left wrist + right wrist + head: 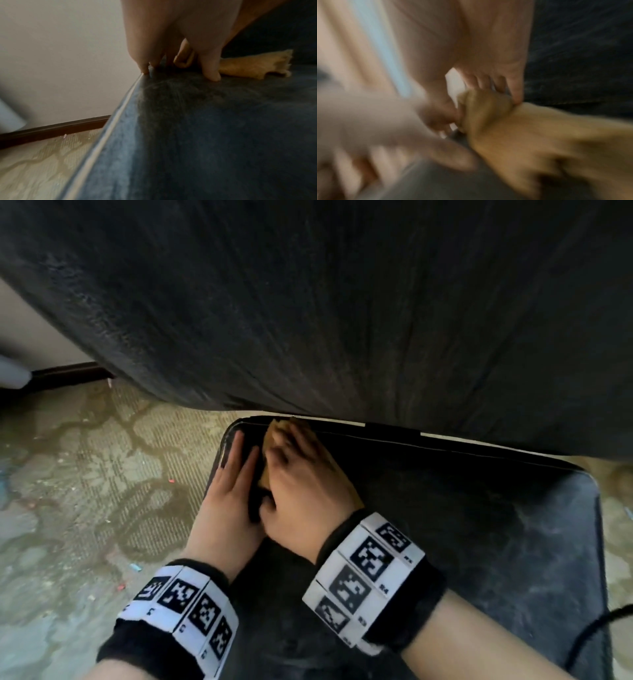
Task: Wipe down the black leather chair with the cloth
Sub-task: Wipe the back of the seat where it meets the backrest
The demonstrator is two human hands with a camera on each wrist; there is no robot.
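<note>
The black leather chair fills the head view, with its backrest point(308, 302) above and its dusty seat point(479, 525) below. My left hand point(239, 453) lies flat on the seat's rear left corner, fingers straight and reaching the piped edge point(120, 115). Beside it, my right hand point(294, 470) grips a bunched tan cloth point(284, 426) and presses it on the seat close under the backrest. From the left wrist the cloth point(248, 67) pokes out past my fingers point(211, 73). The right wrist view is blurred; the cloth point(530, 135) is bunched under my curled fingers point(488, 83).
A patterned beige floor point(85, 474) with small bits of litter lies left of the chair. A pale wall with a dark skirting board point(68, 371) runs behind. A white object point(10, 371) sits at the far left. A black cable point(599, 628) crosses the seat's right front.
</note>
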